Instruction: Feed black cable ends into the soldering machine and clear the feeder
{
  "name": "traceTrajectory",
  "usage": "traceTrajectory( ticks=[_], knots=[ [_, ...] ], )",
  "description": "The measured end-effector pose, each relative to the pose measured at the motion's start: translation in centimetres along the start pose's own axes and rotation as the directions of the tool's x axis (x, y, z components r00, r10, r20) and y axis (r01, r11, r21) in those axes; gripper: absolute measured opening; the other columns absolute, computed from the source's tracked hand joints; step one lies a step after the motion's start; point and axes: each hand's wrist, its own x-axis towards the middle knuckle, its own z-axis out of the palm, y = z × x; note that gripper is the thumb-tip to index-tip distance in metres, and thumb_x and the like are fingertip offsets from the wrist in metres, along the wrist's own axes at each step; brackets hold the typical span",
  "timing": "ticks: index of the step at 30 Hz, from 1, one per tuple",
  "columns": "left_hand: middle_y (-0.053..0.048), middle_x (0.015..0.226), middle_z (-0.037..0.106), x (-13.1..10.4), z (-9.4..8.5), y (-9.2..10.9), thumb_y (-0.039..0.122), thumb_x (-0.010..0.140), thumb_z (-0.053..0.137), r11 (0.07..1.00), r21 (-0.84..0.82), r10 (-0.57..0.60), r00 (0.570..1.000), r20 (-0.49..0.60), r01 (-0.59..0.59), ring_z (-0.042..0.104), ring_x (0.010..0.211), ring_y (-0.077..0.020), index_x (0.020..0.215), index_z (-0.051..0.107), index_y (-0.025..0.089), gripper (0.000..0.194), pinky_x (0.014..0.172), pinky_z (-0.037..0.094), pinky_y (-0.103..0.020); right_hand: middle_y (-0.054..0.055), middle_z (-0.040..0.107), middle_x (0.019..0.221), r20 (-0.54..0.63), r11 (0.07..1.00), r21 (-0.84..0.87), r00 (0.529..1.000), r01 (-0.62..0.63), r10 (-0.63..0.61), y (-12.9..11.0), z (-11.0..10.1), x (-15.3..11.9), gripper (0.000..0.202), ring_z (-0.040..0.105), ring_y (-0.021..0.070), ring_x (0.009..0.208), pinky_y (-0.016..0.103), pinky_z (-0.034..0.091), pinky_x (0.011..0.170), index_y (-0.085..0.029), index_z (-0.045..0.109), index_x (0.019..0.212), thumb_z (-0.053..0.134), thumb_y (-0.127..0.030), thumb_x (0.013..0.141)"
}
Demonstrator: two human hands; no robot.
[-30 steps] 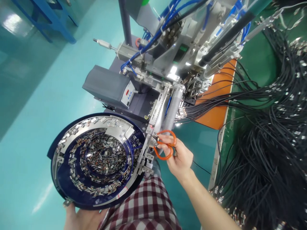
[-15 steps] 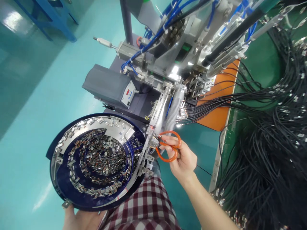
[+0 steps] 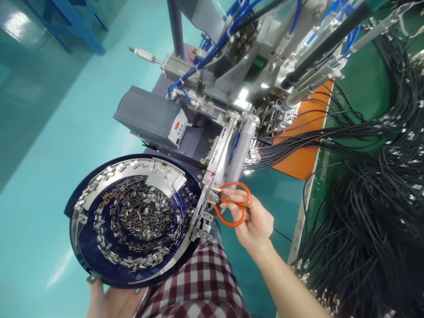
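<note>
Left hand (image 3: 114, 302): cut off at the bottom edge, partly hidden by the bowl (image 3: 88, 247)
Orange-handled scissors (image 3: 233, 223): partly covered by the right hand (image 3: 256, 223), indistinct at the far end
Small metal parts (image 3: 142, 214): too small to tell singly
Red display (image 3: 176, 125): too small to read
Blue stool (image 3: 71, 24): cut off at the top
Black cables (image 3: 367, 247): cut off at the right

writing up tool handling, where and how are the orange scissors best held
Probably by the orange loops of the scissors, coming from the picture's lower right, where the right grip holds them: the loops are open rings set away from the metal rail, while the narrow end points toward it.
</note>
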Motion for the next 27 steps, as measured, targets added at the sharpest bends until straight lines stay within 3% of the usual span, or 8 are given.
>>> traceTrajectory(
  ticks=[5, 11, 18, 23, 27],
  knots=[
    [-0.013, 0.142, 0.034, 0.0, -0.3, 0.0, 0.072, 0.073, 0.052, 0.997, -0.021, -0.074, 0.993, 0.093, 0.077, 0.022, 0.134, -0.0358, 0.150, 0.009, 0.026, 0.099, 0.110, 0.020, -0.057, 0.009, 0.073, 0.102, 0.091, 0.999, 0.040, 0.996, -0.007, 0.003, -0.7, 0.0, -0.2, 0.023, 0.073, 0.0185, 0.068, 0.033, 0.064, 0.066, -0.021, 0.062, 0.106, 0.057, -0.011, 0.087],
    [-0.007, 0.140, 0.045, -0.2, 0.5, -0.4, 0.066, 0.077, 0.055, 0.999, 0.050, 0.004, 1.000, -0.031, -0.002, 0.027, 0.134, -0.0350, 0.149, 0.020, 0.036, 0.085, 0.108, 0.027, -0.058, 0.008, 0.072, 0.100, 0.093, 0.999, 0.043, 0.996, -0.014, 0.010, -0.4, 0.3, -0.3, 0.022, 0.071, 0.0160, 0.063, 0.030, 0.064, 0.063, -0.021, 0.062, 0.103, 0.057, -0.009, 0.086],
    [-0.012, 0.144, 0.036, -0.1, 0.6, -0.5, 0.073, 0.072, 0.052, 0.999, 0.046, 0.001, 1.000, -0.011, -0.001, 0.025, 0.134, -0.0378, 0.149, 0.020, 0.029, 0.094, 0.109, 0.022, -0.059, 0.007, 0.074, 0.097, 0.080, 1.000, -0.004, 0.997, 0.011, -0.010, -0.5, 0.3, 0.0, 0.019, 0.073, 0.0188, 0.070, 0.030, 0.064, 0.064, -0.021, 0.062, 0.103, 0.058, -0.013, 0.087],
    [-0.010, 0.144, 0.037, -0.2, 0.6, -0.7, 0.068, 0.077, 0.051, 0.999, 0.028, 0.023, 1.000, -0.009, -0.023, 0.027, 0.134, -0.0363, 0.149, 0.019, 0.029, 0.087, 0.109, 0.024, -0.058, 0.008, 0.073, 0.100, -0.042, 1.000, -0.008, 0.999, -0.005, 0.004, 0.2, 0.5, 0.9, 0.018, 0.073, 0.0217, 0.080, 0.036, 0.064, 0.071, -0.022, 0.063, 0.103, 0.057, -0.015, 0.088],
    [-0.014, 0.142, 0.037, -0.2, 0.6, -0.5, 0.071, 0.074, 0.053, 0.999, 0.050, 0.017, 0.999, -0.044, -0.015, 0.029, 0.132, -0.0390, 0.149, 0.019, 0.027, 0.094, 0.106, 0.028, -0.061, 0.007, 0.073, 0.101, -0.017, 0.998, -0.049, 0.999, 0.045, -0.046, 0.6, 0.6, 1.7, 0.019, 0.073, 0.0207, 0.082, 0.035, 0.063, 0.074, -0.022, 0.063, 0.104, 0.059, -0.013, 0.087]
  ],
)
